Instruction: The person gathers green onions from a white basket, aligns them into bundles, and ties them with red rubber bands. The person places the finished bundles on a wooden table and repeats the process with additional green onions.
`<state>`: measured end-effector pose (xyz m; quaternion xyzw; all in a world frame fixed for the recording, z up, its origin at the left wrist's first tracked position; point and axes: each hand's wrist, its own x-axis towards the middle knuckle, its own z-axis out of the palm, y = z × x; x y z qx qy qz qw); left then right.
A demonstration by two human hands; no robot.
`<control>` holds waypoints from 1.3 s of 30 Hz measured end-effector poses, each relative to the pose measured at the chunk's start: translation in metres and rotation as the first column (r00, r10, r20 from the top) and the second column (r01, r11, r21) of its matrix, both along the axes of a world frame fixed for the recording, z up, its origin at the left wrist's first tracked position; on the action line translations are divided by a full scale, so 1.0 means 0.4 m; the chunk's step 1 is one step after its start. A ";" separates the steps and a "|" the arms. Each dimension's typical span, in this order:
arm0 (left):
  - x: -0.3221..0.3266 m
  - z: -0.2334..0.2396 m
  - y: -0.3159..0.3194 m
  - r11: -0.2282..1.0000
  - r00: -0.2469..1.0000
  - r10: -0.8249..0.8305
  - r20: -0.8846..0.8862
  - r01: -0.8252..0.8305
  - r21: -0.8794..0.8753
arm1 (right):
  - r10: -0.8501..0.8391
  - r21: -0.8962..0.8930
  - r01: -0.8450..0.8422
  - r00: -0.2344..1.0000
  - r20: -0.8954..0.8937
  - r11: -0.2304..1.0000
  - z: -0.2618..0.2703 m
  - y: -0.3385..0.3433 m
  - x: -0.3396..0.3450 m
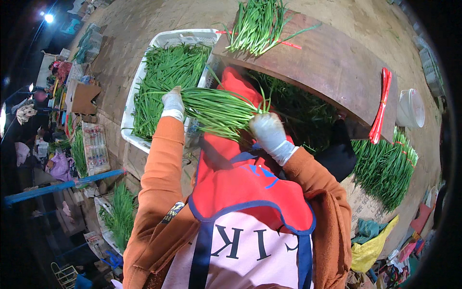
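Note:
Across my lap, over a red apron (249,188), I hold a loose bunch of garlic chives (220,110). My left hand (173,103), in a pale glove, grips the leafy end above the crate's near rim. At the paler stem end, my gloved right hand (269,132) is closed around the stalks. The white plastic crate (135,104) beside my left hand is filled with green chive leaves (169,83). Another bunch of chives (256,29) lies across a red tie strip (290,44) on the wooden bench (317,65) ahead.
A bundle of red tie strips (382,104) lies on the bench's right end, by a white bucket (410,108). Tied chive bundles (386,168) lie at the right near a yellow sack (373,249). A blue pole (65,188) crosses the left side. Dark greens (299,104) lie under the bench.

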<state>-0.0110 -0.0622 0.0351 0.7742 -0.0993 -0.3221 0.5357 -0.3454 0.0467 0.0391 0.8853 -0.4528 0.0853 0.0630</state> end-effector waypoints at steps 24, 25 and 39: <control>-0.018 0.009 0.045 0.988 0.967 -0.051 -0.250 0.012 -0.156 | -0.416 0.424 0.245 0.828 0.377 0.872 -0.031 -0.161 0.014; -0.024 0.008 0.044 0.988 0.963 -0.081 -0.257 0.044 -0.147 | -0.455 0.392 0.310 0.813 0.363 0.866 -0.041 -0.159 0.013; -0.041 -0.010 0.049 0.991 0.968 -0.012 -0.252 -0.021 -0.129 | -0.491 0.157 0.469 0.780 0.386 0.869 0.072 -0.017 -0.287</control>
